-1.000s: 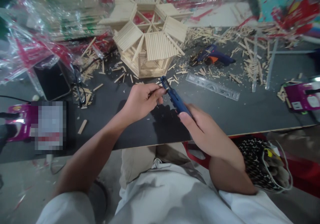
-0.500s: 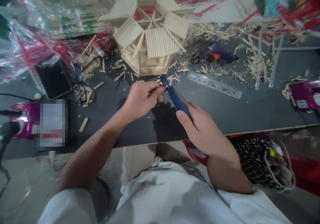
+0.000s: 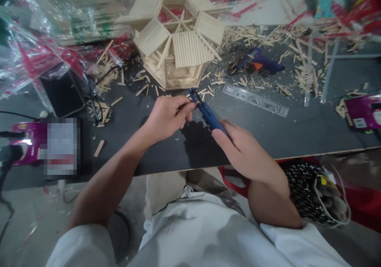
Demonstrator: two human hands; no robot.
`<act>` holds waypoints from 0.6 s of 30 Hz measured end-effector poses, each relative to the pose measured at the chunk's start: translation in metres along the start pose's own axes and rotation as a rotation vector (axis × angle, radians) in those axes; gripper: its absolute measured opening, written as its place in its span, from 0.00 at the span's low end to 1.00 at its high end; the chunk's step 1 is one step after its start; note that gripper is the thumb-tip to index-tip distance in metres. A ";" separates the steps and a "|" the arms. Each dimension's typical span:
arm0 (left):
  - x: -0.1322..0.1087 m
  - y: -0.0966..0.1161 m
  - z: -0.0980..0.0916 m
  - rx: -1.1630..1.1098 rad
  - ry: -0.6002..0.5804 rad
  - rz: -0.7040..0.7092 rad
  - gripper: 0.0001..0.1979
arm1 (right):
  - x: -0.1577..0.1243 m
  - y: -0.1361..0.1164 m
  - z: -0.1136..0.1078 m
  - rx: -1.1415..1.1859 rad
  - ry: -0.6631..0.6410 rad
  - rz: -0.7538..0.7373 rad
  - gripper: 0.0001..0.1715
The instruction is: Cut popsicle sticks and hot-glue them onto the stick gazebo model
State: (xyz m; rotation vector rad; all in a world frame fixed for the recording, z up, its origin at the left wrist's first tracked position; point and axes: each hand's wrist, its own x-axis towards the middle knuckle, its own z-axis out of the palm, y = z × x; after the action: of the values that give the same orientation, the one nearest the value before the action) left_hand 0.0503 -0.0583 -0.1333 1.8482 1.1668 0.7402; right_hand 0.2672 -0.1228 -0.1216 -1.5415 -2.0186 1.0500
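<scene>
While the right hand point(image 3: 241, 149) grips the handle of the blue tool point(image 3: 212, 119), its visible fingers wrapped around the body and its thumb laid along the near side, the left hand point(image 3: 166, 116) is positioned at the opposite end. The left thumb and index finger are pressed together beside the tool's head; whether they pinch a small piece cannot be told. The blue tool is held at a slant over the desk point(image 3: 262, 134), head directed toward the wooden structure point(image 3: 193, 50). This unit stands just beyond the head, with stick offcuts point(image 3: 143, 89) scattered around its base. To its right lies the glue gun point(image 3: 264, 63), orange trigger visible. The transparent ruler point(image 3: 256, 101) lies between the glue gun and the desk's front edge, set obliquely.
</scene>
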 end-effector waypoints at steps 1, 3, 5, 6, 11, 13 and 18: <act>0.000 -0.001 0.001 0.005 0.001 0.000 0.17 | 0.001 -0.001 0.001 -0.017 0.011 0.007 0.23; 0.000 -0.002 0.002 0.017 0.007 0.000 0.17 | 0.002 -0.002 0.003 -0.064 0.027 0.042 0.25; 0.000 -0.004 0.003 0.030 0.016 0.001 0.17 | 0.003 -0.003 0.005 -0.125 0.027 0.099 0.29; 0.000 -0.005 0.004 0.035 0.020 0.004 0.17 | 0.003 -0.004 0.006 -0.156 0.021 0.128 0.30; 0.000 -0.005 0.003 0.044 0.016 0.027 0.17 | 0.004 0.000 0.011 -0.256 0.037 0.170 0.32; -0.001 -0.002 0.003 0.066 0.018 0.029 0.17 | 0.004 0.002 0.012 -0.277 0.042 0.150 0.31; -0.005 0.006 0.003 0.112 0.048 -0.008 0.18 | 0.006 0.004 0.013 -0.394 -0.042 0.162 0.29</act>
State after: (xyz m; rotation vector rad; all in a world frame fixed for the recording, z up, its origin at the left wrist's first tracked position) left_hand 0.0539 -0.0653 -0.1299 1.9258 1.2690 0.7314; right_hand 0.2591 -0.1204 -0.1339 -1.9201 -2.2610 0.7743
